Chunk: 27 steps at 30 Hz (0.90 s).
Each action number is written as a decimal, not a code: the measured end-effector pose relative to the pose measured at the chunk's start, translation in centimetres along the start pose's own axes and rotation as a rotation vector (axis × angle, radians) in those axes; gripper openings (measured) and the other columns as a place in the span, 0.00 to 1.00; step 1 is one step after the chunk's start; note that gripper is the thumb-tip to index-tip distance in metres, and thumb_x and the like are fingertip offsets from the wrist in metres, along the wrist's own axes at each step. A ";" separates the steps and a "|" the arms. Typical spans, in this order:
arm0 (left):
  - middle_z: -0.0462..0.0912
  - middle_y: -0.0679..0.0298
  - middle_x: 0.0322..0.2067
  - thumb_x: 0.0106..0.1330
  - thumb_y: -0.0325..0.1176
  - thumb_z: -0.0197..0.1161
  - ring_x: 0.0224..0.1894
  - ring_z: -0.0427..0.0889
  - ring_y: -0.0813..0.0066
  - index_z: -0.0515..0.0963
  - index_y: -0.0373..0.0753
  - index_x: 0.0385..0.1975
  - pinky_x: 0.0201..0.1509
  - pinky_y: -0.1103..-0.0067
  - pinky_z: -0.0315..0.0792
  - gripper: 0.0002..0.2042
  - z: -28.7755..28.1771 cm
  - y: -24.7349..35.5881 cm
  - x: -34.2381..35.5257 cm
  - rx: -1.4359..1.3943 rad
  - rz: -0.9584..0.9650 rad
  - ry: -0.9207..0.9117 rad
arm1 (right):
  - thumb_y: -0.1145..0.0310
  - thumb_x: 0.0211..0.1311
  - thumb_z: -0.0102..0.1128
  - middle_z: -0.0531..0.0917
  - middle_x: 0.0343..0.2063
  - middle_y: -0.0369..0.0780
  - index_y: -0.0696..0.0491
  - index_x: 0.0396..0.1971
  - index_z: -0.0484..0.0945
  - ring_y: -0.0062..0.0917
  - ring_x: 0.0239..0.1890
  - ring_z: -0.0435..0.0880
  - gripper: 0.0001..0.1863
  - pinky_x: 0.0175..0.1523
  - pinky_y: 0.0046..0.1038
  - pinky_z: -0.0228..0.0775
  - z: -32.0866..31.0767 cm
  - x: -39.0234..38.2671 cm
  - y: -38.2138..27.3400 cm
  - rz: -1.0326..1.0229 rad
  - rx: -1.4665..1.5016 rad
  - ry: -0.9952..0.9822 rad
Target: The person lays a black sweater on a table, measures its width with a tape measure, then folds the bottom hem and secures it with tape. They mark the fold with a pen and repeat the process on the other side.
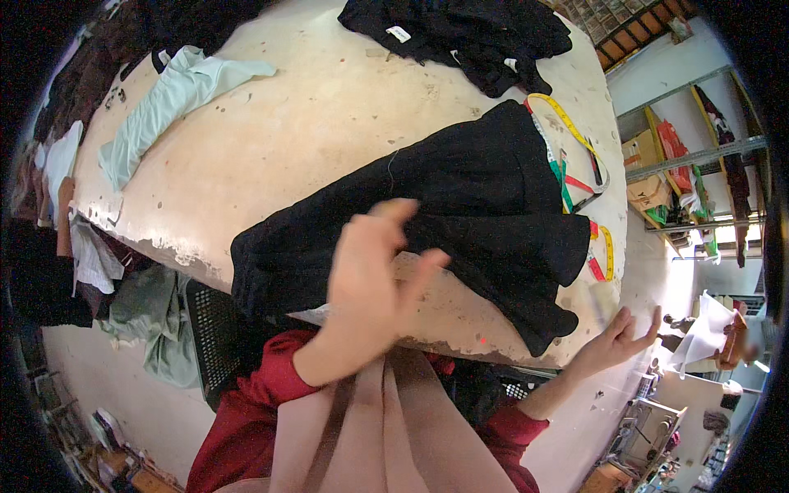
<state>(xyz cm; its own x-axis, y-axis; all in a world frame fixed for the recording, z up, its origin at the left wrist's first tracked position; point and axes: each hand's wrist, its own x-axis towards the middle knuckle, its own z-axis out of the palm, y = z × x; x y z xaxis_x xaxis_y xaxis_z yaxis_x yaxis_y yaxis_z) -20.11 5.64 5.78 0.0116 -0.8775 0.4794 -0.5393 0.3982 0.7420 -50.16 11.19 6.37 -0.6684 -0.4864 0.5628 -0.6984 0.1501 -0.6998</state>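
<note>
A black cloth garment (485, 181) lies lengthwise over the table, its wide end fanned into folds at the right. Slightly blurred, my left hand (366, 275) hovers over the garment's near side, fingers and thumb apart and nothing visible in them. Past the table's right front edge is my right hand (612, 341), its fingers spread. A pale blurred patch shows just above that hand; I cannot make out what it is. Along the garment's wide end curls a multicoloured tape measure (561, 115). One pale loose thread lies on the black cloth.
The worn pale table (304, 123) holds a mint-green cloth (164, 111) at left and a black garment pile (460, 37) at the back. A black crate (215, 337) stands below the front edge. At far left, another person's hand (64, 197) touches white cloth. Shelves (699, 156) stand right.
</note>
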 end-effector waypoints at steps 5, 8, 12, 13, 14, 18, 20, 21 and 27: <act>0.80 0.60 0.30 0.58 0.28 0.71 0.29 0.79 0.75 0.65 0.35 0.52 0.38 0.81 0.74 0.25 -0.1 -2.8 0.0 -0.061 -0.380 -0.034 | 0.73 0.67 0.57 0.79 0.36 0.43 0.49 0.70 0.53 0.21 0.37 0.78 0.35 0.43 0.20 0.72 -0.1 0.8 9.4 0.089 -0.076 -0.330; 0.81 0.62 0.31 0.59 0.22 0.68 0.30 0.77 0.79 0.65 0.36 0.51 0.39 0.82 0.74 0.23 -0.3 -3.5 -0.2 -0.131 -0.397 -0.042 | 0.72 0.65 0.59 0.78 0.45 0.45 0.49 0.69 0.57 0.25 0.49 0.77 0.34 0.53 0.25 0.71 0.2 0.6 10.0 -0.040 -0.209 -0.439; 0.81 0.63 0.34 0.59 0.19 0.66 0.33 0.76 0.83 0.64 0.38 0.47 0.40 0.84 0.71 0.21 -1.2 -4.4 -0.5 -0.428 -0.461 -0.044 | 0.73 0.64 0.59 0.73 0.57 0.46 0.53 0.58 0.73 0.33 0.59 0.73 0.22 0.59 0.31 0.69 1.2 0.7 4.4 -0.260 -0.052 -0.337; 0.81 0.63 0.34 0.59 0.18 0.66 0.34 0.76 0.84 0.63 0.39 0.46 0.41 0.85 0.71 0.21 -1.5 -4.5 -0.8 -0.533 -0.472 -0.048 | 0.73 0.64 0.59 0.73 0.57 0.46 0.54 0.56 0.75 0.33 0.58 0.73 0.20 0.59 0.32 0.69 1.3 0.3 2.7 -0.274 0.031 -0.313; 0.81 0.63 0.35 0.59 0.17 0.65 0.35 0.75 0.85 0.63 0.40 0.45 0.41 0.85 0.70 0.21 -1.5 -4.6 -1.0 -0.644 -0.482 -0.056 | 0.75 0.62 0.59 0.75 0.55 0.46 0.56 0.48 0.79 0.34 0.56 0.75 0.14 0.59 0.30 0.69 2.1 -1.0 -0.1 -0.118 0.334 -0.311; 0.81 0.62 0.35 0.60 0.15 0.63 0.35 0.76 0.85 0.61 0.40 0.44 0.40 0.86 0.68 0.20 -1.6 -4.3 -1.9 -0.741 -0.475 -0.033 | 0.79 0.56 0.61 0.81 0.48 0.45 0.58 0.44 0.80 0.33 0.54 0.77 0.14 0.59 0.32 0.67 5.7 -5.9 -8.7 -0.082 0.644 -0.804; 0.81 0.61 0.36 0.61 0.16 0.62 0.35 0.77 0.84 0.61 0.39 0.43 0.38 0.86 0.68 0.18 -1.6 -4.3 -2.3 -0.764 -0.447 -0.022 | 0.79 0.57 0.62 0.82 0.47 0.43 0.58 0.49 0.79 0.29 0.49 0.81 0.18 0.57 0.28 0.69 7.8 -7.7 -11.0 0.001 0.695 -0.942; 0.81 0.61 0.36 0.61 0.15 0.62 0.35 0.77 0.84 0.61 0.40 0.43 0.38 0.86 0.68 0.19 -1.6 -4.3 -2.4 -0.758 -0.436 -0.021 | 0.79 0.58 0.62 0.82 0.47 0.43 0.56 0.53 0.77 0.27 0.47 0.82 0.21 0.56 0.27 0.70 8.6 -8.0 -11.9 -0.014 0.674 -0.997; 0.82 0.61 0.37 0.61 0.15 0.62 0.35 0.77 0.84 0.60 0.41 0.43 0.38 0.86 0.67 0.19 -1.6 -4.1 -3.0 -0.796 -0.476 -0.028 | 0.80 0.58 0.62 0.83 0.46 0.43 0.53 0.57 0.74 0.27 0.47 0.83 0.24 0.54 0.28 0.71 10.2 -8.6 -12.9 -0.238 0.548 -1.095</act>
<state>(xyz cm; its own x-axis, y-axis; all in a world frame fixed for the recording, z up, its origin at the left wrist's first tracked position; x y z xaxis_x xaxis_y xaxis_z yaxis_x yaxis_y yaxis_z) -16.56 7.07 2.10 0.0571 -0.9977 0.0373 0.2544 0.0507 0.9658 -32.81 4.60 6.08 0.2075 -0.9526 0.2225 -0.3985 -0.2901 -0.8701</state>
